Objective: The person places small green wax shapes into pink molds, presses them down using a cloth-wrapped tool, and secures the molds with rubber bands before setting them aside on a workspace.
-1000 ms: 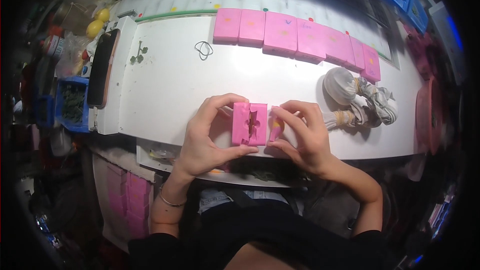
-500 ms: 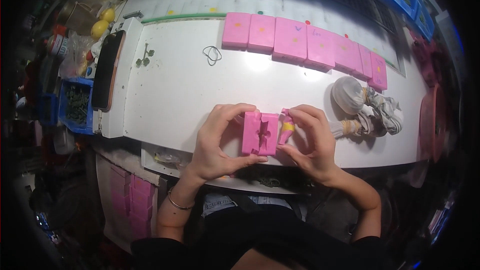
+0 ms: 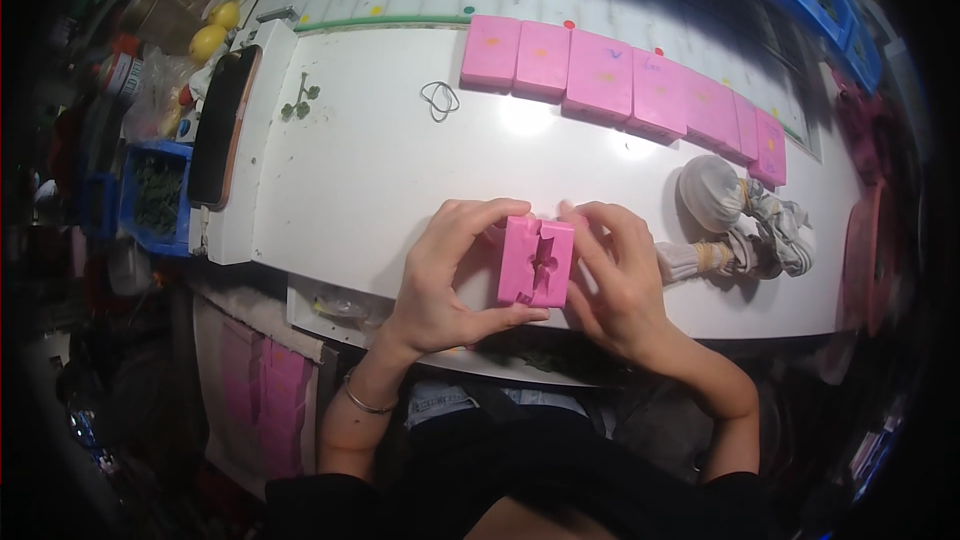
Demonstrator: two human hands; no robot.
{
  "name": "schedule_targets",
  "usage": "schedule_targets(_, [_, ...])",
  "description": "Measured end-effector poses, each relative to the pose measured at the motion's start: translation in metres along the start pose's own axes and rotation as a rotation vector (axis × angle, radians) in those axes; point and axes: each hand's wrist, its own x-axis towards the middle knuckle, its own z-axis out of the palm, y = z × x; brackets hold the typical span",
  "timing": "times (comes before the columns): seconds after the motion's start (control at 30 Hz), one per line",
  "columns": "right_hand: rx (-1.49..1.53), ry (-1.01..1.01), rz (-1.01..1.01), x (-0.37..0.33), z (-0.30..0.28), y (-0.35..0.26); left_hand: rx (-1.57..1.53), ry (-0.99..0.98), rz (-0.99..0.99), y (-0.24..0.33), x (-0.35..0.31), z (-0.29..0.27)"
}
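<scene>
A small pink block (image 3: 517, 270), which looks like a mould with a carved hollow in its upper face, is held above the front edge of the white table. My left hand (image 3: 440, 280) is closed on it, fingertips at its far edge and thumb along its near edge. My right hand (image 3: 625, 285) curls against the block's right side, index fingertip by the far right corner and thumb lower down. The small pink piece with a yellow mark is hidden from sight.
Several pink blocks (image 3: 598, 85) stand in a row at the back. Grey cloth bundles (image 3: 765, 210) tied with bands lie to the right. Thin loose bands (image 3: 438, 102), a green sprig (image 3: 300, 105) and a phone (image 3: 224, 130) are to the left. A blue basket (image 3: 158, 195) holds greenery.
My right hand has brought the small pink, yellow-marked piece against the block's right side, where it no longer shows. My left hand still holds the block. The view has shifted slightly.
</scene>
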Motion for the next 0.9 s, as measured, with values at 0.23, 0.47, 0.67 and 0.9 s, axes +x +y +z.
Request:
schedule_targets(0.23, [0.241, 0.033, 0.097, -0.003, -0.019, 0.006, -0.06, 0.009, 0.014, 0.002, 0.003, 0.0])
schedule_targets(0.47, [0.657, 0.187, -0.125, 0.032, -0.031, -0.027, -0.11, -0.012, 0.001, 0.001, 0.004, 0.0])
schedule_targets(0.67, [0.81, -0.087, -0.241, 0.044, -0.014, -0.043, -0.361, 0.084, 0.072, 0.003, 0.009, 0.019])
schedule_targets(0.9, [0.755, -0.046, -0.089, 0.041, -0.014, -0.038, 0.058, 0.014, -0.01, 0.016, 0.008, -0.003])
